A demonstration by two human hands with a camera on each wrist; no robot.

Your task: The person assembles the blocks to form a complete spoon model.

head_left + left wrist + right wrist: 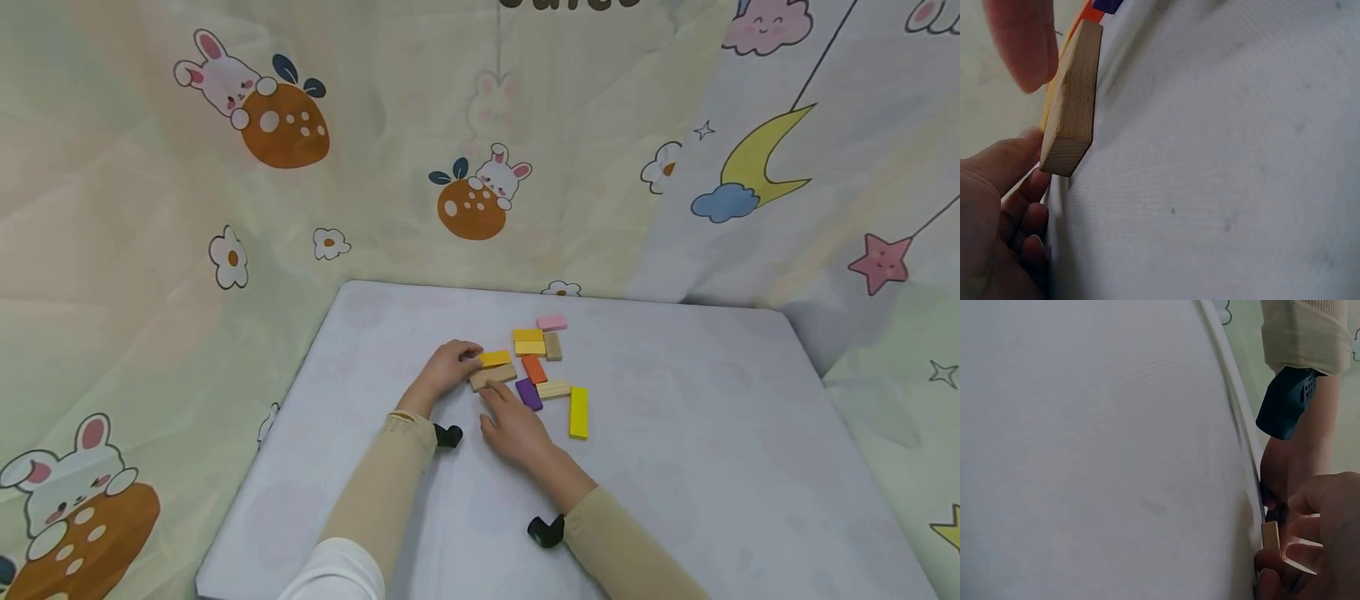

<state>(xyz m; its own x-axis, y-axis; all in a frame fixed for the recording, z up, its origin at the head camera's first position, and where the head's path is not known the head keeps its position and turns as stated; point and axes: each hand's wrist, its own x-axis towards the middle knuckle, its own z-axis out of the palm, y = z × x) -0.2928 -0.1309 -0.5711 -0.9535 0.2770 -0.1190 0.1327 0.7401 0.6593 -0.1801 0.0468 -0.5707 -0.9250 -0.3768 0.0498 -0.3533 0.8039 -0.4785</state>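
On the white tabletop, my left hand is at the left end of an orange-yellow block, its thumb and fingers around that end. Right in front of this block lies a plain wooden block, the two side by side. In the left wrist view the wooden block shows its near end close to the thumb, with other fingers curled below. My right hand reaches in from the front, fingertips touching the wooden block's near side, thumb apart from it. The right wrist view shows the wooden block beside the fingers.
Right of the hands lie an orange block, a purple block, a pale wooden block and a yellow block. Farther back are two yellowish blocks, a brown block and a pink block. A printed cloth hangs behind.
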